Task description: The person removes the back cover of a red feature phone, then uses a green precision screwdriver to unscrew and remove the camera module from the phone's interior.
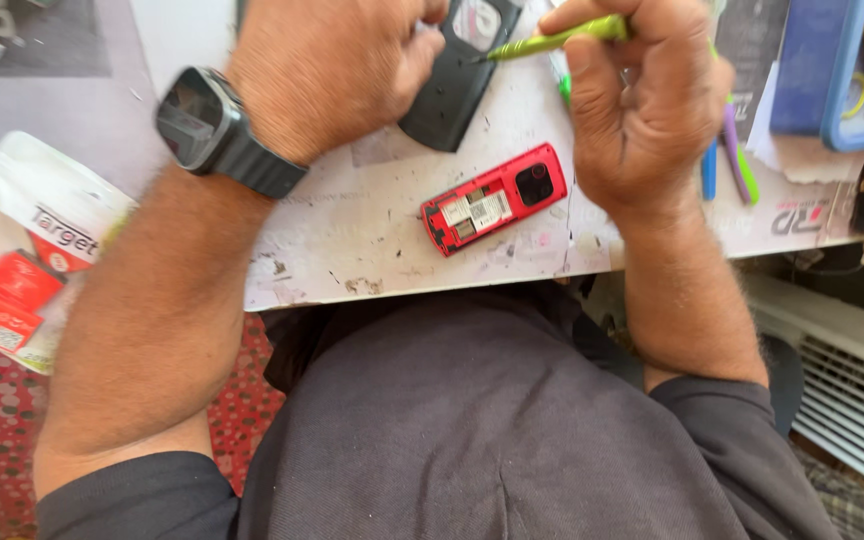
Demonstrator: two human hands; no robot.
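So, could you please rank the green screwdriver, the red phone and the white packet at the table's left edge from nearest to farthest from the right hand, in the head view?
1. Green screwdriver: gripped in the right hand.
2. Red phone: on the table, just left of that hand.
3. White packet: far left edge.

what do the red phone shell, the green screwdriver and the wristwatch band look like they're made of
The red rectangular phone shell looks like moulded plastic with a slight gloss, with pale stickers in its open back. The slim green screwdriver in the right hand seems to be painted or anodised metal, judging by its sheen, though it could be plastic. The dark wristwatch band on the left wrist looks like matte rubber or silicone.
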